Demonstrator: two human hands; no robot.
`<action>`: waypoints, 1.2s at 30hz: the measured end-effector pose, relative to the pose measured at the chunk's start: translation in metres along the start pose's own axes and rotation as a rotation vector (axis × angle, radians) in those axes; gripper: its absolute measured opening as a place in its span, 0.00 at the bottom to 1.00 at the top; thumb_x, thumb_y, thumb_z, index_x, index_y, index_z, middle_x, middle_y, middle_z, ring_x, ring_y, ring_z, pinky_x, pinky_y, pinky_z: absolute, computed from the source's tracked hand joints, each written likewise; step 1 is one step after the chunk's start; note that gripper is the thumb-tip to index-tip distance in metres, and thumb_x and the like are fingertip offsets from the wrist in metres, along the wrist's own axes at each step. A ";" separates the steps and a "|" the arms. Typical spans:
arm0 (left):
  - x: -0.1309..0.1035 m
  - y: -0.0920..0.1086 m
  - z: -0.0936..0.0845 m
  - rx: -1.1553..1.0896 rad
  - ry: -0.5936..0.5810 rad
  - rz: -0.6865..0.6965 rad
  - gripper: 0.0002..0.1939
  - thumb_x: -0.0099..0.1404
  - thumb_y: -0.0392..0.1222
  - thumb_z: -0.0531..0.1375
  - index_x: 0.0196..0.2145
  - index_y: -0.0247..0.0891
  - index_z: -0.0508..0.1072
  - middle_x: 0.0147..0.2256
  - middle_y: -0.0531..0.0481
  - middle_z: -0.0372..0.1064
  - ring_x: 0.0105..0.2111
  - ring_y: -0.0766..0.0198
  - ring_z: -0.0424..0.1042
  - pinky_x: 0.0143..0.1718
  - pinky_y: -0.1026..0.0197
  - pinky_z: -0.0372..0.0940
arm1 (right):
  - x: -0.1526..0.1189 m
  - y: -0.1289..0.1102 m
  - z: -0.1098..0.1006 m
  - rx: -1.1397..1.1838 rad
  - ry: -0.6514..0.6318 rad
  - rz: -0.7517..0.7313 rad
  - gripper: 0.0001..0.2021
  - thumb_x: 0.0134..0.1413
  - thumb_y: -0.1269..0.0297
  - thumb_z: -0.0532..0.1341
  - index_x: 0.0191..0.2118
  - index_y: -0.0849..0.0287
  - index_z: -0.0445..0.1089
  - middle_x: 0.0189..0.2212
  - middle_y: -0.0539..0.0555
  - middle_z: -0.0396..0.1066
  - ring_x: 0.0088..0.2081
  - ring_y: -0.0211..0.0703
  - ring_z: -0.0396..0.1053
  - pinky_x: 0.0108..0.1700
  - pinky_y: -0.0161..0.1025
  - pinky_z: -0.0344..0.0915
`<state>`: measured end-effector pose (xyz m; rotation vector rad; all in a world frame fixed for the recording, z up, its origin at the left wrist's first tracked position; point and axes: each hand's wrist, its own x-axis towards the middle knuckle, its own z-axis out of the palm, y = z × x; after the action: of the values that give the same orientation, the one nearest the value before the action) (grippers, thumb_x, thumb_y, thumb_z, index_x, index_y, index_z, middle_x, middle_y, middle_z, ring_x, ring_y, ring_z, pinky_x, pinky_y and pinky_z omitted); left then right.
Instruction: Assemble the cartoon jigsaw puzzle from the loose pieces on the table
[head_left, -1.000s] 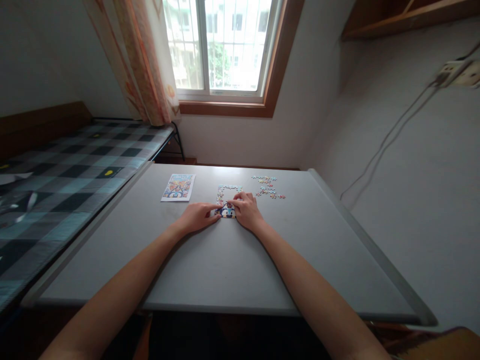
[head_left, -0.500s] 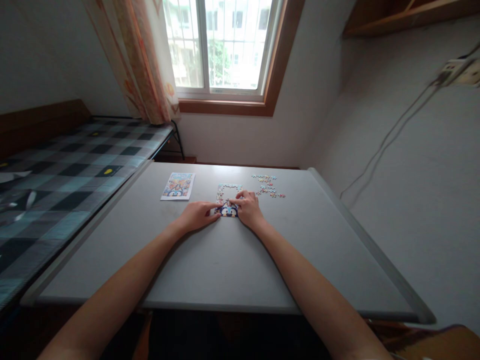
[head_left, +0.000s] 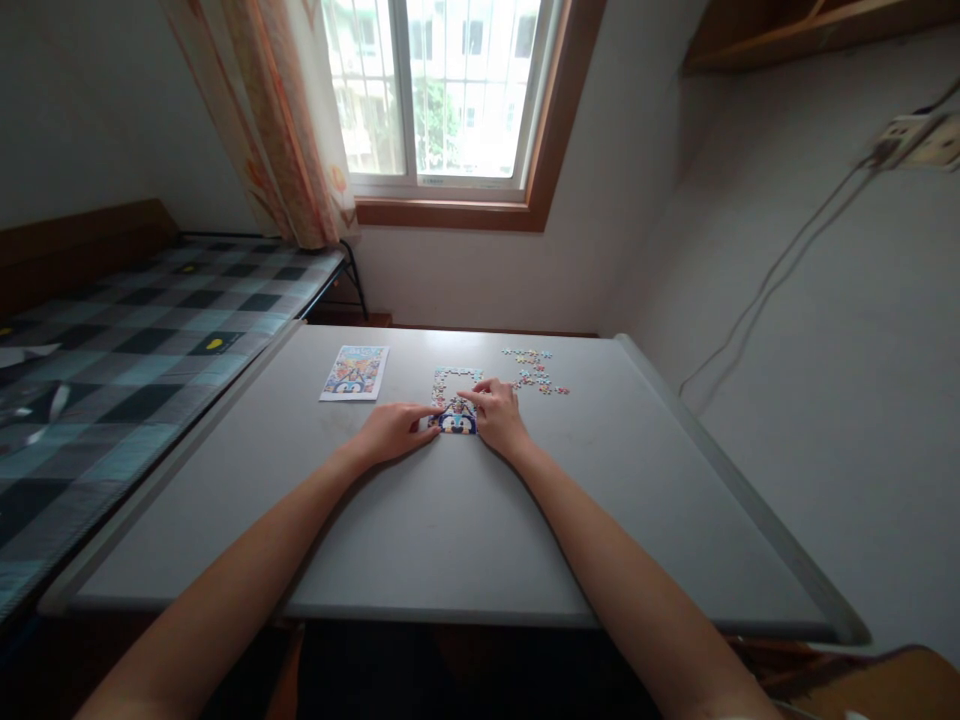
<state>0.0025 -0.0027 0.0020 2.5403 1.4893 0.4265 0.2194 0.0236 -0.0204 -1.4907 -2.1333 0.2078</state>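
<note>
A partly joined jigsaw puzzle point(head_left: 457, 424) lies on the table, a frame of pieces with a gap in its upper middle and a blue-and-white cartoon face along the near edge. My left hand point(head_left: 391, 432) rests at its lower left side, index finger and thumb apart and touching the edge. Over the right side is my right hand point(head_left: 498, 412), its index finger stretched across the puzzle and the other fingers partly bent. I see no loose piece in either hand. My right hand hides part of the puzzle's right border.
Loose jigsaw pieces point(head_left: 537, 378) lie scattered beyond my right hand. A printed reference picture point(head_left: 355, 373) lies to the left on the grey table point(head_left: 442, 540). A checked bed point(head_left: 150, 370) stands along the left, and a cable point(head_left: 772, 275) hangs on the right wall.
My right index finger has shifted slightly up and away from the puzzle's middle, showing more of the pieces there. My left hand stays in place.
</note>
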 end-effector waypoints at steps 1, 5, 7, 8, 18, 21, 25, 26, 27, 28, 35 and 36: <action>0.000 0.000 0.000 0.000 0.002 0.000 0.21 0.64 0.53 0.55 0.52 0.49 0.72 0.26 0.54 0.69 0.24 0.67 0.64 0.27 0.67 0.52 | -0.001 -0.001 0.000 -0.013 -0.014 -0.016 0.22 0.55 0.75 0.53 0.50 0.44 0.72 0.47 0.56 0.64 0.48 0.50 0.55 0.50 0.46 0.54; 0.000 0.000 0.001 -0.001 -0.006 -0.014 0.21 0.64 0.53 0.55 0.53 0.49 0.72 0.27 0.53 0.70 0.25 0.67 0.65 0.27 0.67 0.52 | -0.002 -0.004 -0.001 -0.056 -0.059 -0.010 0.22 0.56 0.73 0.54 0.49 0.41 0.72 0.49 0.56 0.62 0.49 0.51 0.54 0.50 0.47 0.53; 0.000 0.000 0.000 0.000 -0.010 -0.020 0.21 0.64 0.53 0.55 0.53 0.48 0.72 0.27 0.53 0.70 0.25 0.67 0.65 0.26 0.67 0.52 | -0.001 -0.003 0.000 -0.062 -0.072 0.004 0.22 0.56 0.73 0.53 0.49 0.40 0.72 0.49 0.55 0.62 0.49 0.51 0.54 0.50 0.47 0.53; 0.000 0.001 0.000 0.000 -0.012 -0.021 0.21 0.64 0.53 0.55 0.53 0.48 0.72 0.27 0.53 0.70 0.25 0.67 0.65 0.26 0.67 0.52 | -0.001 -0.003 0.000 -0.059 -0.073 0.005 0.22 0.56 0.74 0.53 0.49 0.40 0.73 0.49 0.55 0.62 0.49 0.51 0.54 0.49 0.47 0.54; 0.000 0.001 -0.001 0.008 -0.008 -0.014 0.21 0.64 0.54 0.55 0.52 0.49 0.72 0.26 0.53 0.70 0.25 0.67 0.65 0.27 0.67 0.52 | 0.000 0.002 0.002 0.017 0.029 0.042 0.19 0.56 0.74 0.53 0.43 0.45 0.76 0.48 0.55 0.64 0.47 0.49 0.55 0.50 0.46 0.55; 0.000 0.001 -0.001 0.005 -0.008 -0.016 0.21 0.64 0.54 0.55 0.52 0.49 0.72 0.26 0.53 0.70 0.24 0.67 0.64 0.27 0.67 0.52 | 0.000 0.001 0.003 -0.003 0.014 0.030 0.20 0.55 0.75 0.53 0.44 0.44 0.76 0.48 0.55 0.64 0.47 0.50 0.55 0.49 0.47 0.55; 0.000 0.001 -0.001 -0.003 -0.016 -0.019 0.21 0.64 0.53 0.55 0.52 0.48 0.72 0.26 0.53 0.70 0.24 0.67 0.64 0.26 0.67 0.52 | 0.000 -0.003 0.002 -0.025 -0.020 0.076 0.20 0.56 0.74 0.53 0.43 0.42 0.76 0.47 0.55 0.64 0.47 0.50 0.55 0.47 0.46 0.55; 0.000 0.001 -0.001 -0.004 -0.017 -0.020 0.21 0.64 0.53 0.55 0.52 0.48 0.72 0.26 0.53 0.70 0.24 0.67 0.64 0.27 0.67 0.52 | 0.000 -0.003 0.001 -0.033 -0.026 0.082 0.20 0.56 0.74 0.53 0.43 0.42 0.76 0.47 0.55 0.64 0.47 0.50 0.54 0.47 0.46 0.55; 0.000 0.001 -0.001 -0.005 -0.017 -0.019 0.21 0.64 0.53 0.55 0.52 0.47 0.72 0.26 0.53 0.70 0.24 0.67 0.64 0.27 0.67 0.52 | 0.000 -0.004 0.001 -0.043 -0.031 0.082 0.20 0.56 0.74 0.53 0.44 0.42 0.76 0.47 0.55 0.64 0.47 0.50 0.54 0.47 0.46 0.54; 0.000 0.001 -0.001 -0.004 -0.017 -0.017 0.21 0.64 0.54 0.55 0.52 0.47 0.72 0.26 0.53 0.70 0.24 0.67 0.65 0.27 0.67 0.52 | -0.001 -0.005 0.000 -0.055 -0.033 0.075 0.20 0.56 0.74 0.53 0.44 0.42 0.75 0.48 0.55 0.63 0.47 0.50 0.54 0.47 0.46 0.54; 0.000 0.000 0.000 0.013 -0.012 -0.011 0.21 0.64 0.53 0.55 0.52 0.49 0.72 0.26 0.54 0.70 0.24 0.67 0.65 0.26 0.67 0.52 | -0.004 -0.008 -0.004 -0.106 -0.053 -0.007 0.25 0.55 0.76 0.53 0.51 0.38 0.70 0.51 0.53 0.61 0.49 0.49 0.53 0.49 0.44 0.53; 0.000 0.000 0.000 0.012 -0.011 -0.009 0.21 0.64 0.53 0.55 0.52 0.49 0.72 0.26 0.54 0.70 0.24 0.67 0.65 0.26 0.66 0.52 | -0.004 -0.009 -0.004 -0.106 -0.062 -0.010 0.25 0.55 0.76 0.53 0.51 0.37 0.70 0.51 0.53 0.61 0.49 0.49 0.53 0.49 0.44 0.52</action>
<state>0.0027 -0.0028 0.0022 2.5397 1.5039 0.4028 0.2156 0.0157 -0.0147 -1.5509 -2.2320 0.1404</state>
